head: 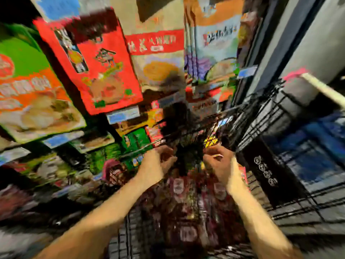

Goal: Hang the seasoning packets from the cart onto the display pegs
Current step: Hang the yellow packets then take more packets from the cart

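Over the wire cart (280,113), at six o'clock, the left hand (158,162) and right hand (219,162) curl around dark-red seasoning packets (184,202), grip too blurred to tell; gathering seems underway, lifting toward eleven-o'clock pegs next.

the black wire cart basket (265,116) walls off the right side. hanging red seasoning packets (97,71) and tan packets (160,68) crowd the space above. dark maroon packets (186,212) fill the cart below. only a narrow dark gap stays open between the left hand (156,161) and right hand (218,161).
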`<state>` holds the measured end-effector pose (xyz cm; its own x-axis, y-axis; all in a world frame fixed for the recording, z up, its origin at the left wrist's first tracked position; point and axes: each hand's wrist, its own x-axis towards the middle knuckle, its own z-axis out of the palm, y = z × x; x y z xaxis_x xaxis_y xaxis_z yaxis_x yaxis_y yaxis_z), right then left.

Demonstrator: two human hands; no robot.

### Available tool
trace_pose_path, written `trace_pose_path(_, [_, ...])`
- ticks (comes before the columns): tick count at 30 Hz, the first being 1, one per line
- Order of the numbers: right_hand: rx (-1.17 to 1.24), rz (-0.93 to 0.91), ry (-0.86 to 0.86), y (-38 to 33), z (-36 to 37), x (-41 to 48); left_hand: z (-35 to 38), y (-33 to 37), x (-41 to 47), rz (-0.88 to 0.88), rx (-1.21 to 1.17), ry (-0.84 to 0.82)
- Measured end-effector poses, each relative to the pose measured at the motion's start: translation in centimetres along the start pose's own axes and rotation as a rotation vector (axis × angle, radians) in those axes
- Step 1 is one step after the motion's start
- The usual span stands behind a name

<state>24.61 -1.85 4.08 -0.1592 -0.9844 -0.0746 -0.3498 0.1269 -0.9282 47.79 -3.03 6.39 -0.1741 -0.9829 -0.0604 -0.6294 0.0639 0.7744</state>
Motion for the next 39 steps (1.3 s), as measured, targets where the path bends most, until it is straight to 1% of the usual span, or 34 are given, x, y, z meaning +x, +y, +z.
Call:
trace_pose_path(1, [0.0, 0.06, 0.007, 2.0, -0.1, -0.3, 1.4, -0.9, 0.0, -0.045, 0.048, -0.048])
trace_pose_path(3, [-0.024, 0.164, 0.037, 5.2, 0.3, -0.7, 3.8, -3.1, 0.1, -0.173, 0.054, -0.135])
trace_pose_path(6, [-0.004, 0.443, 0.086, 9.1, 1.9, -1.4, 6.9, -6.6, -0.2, -0.35, 0.027, -0.163])
trace_pose_path(8, [-0.024, 0.545, 0.04, 11.8, 4.2, -1.7, 8.8, -8.8, -0.3, -0.45, 0.008, -0.206])
trace_pose_path(10, [-0.053, 0.587, -0.028, 15.0, 7.1, -1.2, 10.8, -11.7, -0.1, -0.536, 0.019, -0.221])
trace_pose_path(12, [-0.081, 0.649, -0.078, 18.0, 10.3, -0.6, 12.2, -15.6, -0.4, -0.642, 0.105, -0.147])
trace_pose_path(14, [-0.091, 0.708, -0.102, 19.5, 12.6, -0.2, 13.4, -20.8, -0.6, -0.732, 0.197, -0.024])
trace_pose_path(15, [-0.119, 0.742, -0.125, 20.5, 13.5, -0.3, 14.1, -24.2, -1.0, -0.767, 0.212, -0.009])
trace_pose_path(16, [-0.149, 0.766, -0.144, 21.6, 14.4, -0.3, 14.5, -26.9, -1.4, -0.805, 0.18, 0.005])
trace_pose_path(18, [-0.176, 0.758, -0.122, 22.8, 15.5, -0.4, 15.7, -32.1, -2.7, -0.911, -0.024, 0.071])
trace_pose_path(20, [-0.237, 0.756, -0.116, 23.4, 16.2, -0.4, 15.1, -30.8, -2.8, -0.906, -0.19, 0.117])
trace_pose_path(22, [-0.266, 0.728, -0.133, 23.8, 16.6, -0.7, 15.8, -31.8, -3.3, -0.928, -0.305, 0.145])
trace_pose_path(23, [-0.239, 0.719, -0.139, 24.0, 16.7, -0.8, 15.7, -30.8, -3.5, -0.928, -0.304, 0.147])
trace_pose_path(25, [-0.236, 0.689, -0.132, 24.7, 16.9, -0.9, 15.4, -28.7, -3.6, -0.922, -0.197, 0.134])
trace_pose_path(30, [-0.17, 0.688, -0.218, 24.0, 16.4, -0.2, 16.5, -24.4, -4.9, -0.885, 0.093, -0.042])
trace_pose_path(33, [-0.193, 0.655, -0.21, 24.0, 15.3, -0.4, 18.4, -22.4, -6.1, -0.746, 0.309, -0.158])
trace_pose_path(35, [-0.18, 0.68, -0.21, 24.9, 14.1, -1.0, 19.9, -20.9, -6.8, -0.637, 0.365, -0.242])
trace_pose_path(36, [-0.173, 0.694, -0.195, 25.3, 13.3, -1.3, 20.4, -20.2, -6.9, -0.615, 0.368, -0.256])
trace_pose_path(37, [-0.16, 0.709, -0.179, 25.4, 12.5, -1.6, 20.8, -20.1, -7.1, -0.61, 0.346, -0.232])
trace_pose_path(39, [-0.101, 0.752, -0.158, 25.8, 11.3, -2.2, 20.9, -20.3, -7.4, -0.673, 0.273, -0.088])
